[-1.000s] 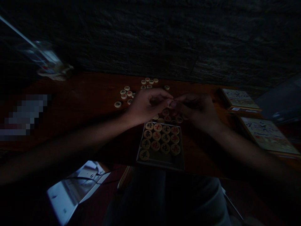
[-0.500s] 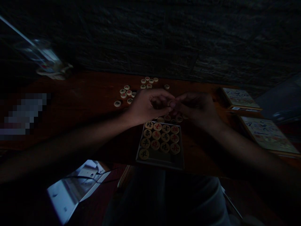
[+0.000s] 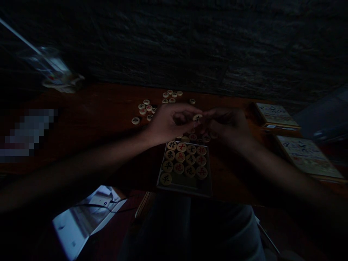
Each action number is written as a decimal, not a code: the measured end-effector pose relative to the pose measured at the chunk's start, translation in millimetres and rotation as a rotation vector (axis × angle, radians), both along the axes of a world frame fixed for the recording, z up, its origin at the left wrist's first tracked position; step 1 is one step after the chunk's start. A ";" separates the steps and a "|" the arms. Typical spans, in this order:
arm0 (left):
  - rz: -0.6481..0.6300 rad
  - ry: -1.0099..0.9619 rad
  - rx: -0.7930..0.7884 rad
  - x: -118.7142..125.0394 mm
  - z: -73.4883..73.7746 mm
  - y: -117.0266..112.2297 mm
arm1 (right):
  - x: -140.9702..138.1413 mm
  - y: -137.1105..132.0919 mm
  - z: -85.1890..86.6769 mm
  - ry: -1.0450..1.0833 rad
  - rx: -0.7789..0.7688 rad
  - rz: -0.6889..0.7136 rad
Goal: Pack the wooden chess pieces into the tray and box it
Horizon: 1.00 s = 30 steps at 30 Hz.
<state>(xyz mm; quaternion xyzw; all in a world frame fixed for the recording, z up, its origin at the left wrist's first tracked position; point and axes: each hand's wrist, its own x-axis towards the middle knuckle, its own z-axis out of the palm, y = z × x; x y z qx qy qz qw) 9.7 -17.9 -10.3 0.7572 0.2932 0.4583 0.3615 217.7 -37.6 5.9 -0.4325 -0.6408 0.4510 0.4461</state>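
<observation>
My left hand (image 3: 170, 123) and my right hand (image 3: 227, 125) meet above the far end of a shallow tray (image 3: 185, 187) on a dark wooden table (image 3: 103, 119). Between their fingertips sits one round Chinese chess piece (image 3: 197, 117), pinched from both sides. The tray holds several pale round pieces (image 3: 185, 161) with red or black characters, laid in rows. More loose pieces (image 3: 146, 108) lie scattered beyond my left hand, and a few (image 3: 199, 137) sit under my hands at the tray's top edge.
Two flat printed boxes (image 3: 274, 116) (image 3: 308, 156) lie at the right. A clear glass with a straw (image 3: 53, 67) stands at the far left. A dark stone wall (image 3: 190, 43) closes the back. A white device with a cable (image 3: 81, 217) lies below the table's near edge.
The hands stayed joined over the tray. The piece between the fingertips has turned so that its pale face now shows.
</observation>
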 end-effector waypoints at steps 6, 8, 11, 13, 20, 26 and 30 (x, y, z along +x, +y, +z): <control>-0.032 -0.057 0.008 0.6 -1.6 -0.5 | -1.6 0.0 -2.8 0.017 0.034 0.015; -0.041 -0.088 -0.035 1.1 -1.7 -1.0 | -1.7 -0.8 -3.6 -0.005 0.055 -0.009; -0.037 -0.108 -0.109 2.1 -1.0 -1.6 | -1.2 -0.8 -4.5 -0.049 0.084 -0.041; -0.043 -0.115 -0.141 3.0 -0.7 -1.9 | -0.5 0.5 -5.3 -0.046 0.080 -0.032; -0.090 -0.157 -0.232 6.8 -3.0 -2.4 | 1.5 5.1 -8.7 0.074 -0.065 0.032; -0.108 -0.138 -0.211 6.2 -3.7 -3.9 | 0.9 4.2 -9.0 0.095 -0.113 0.014; -0.095 -0.117 -0.199 5.2 -2.2 -4.0 | -0.6 3.2 -7.0 0.114 -0.146 0.011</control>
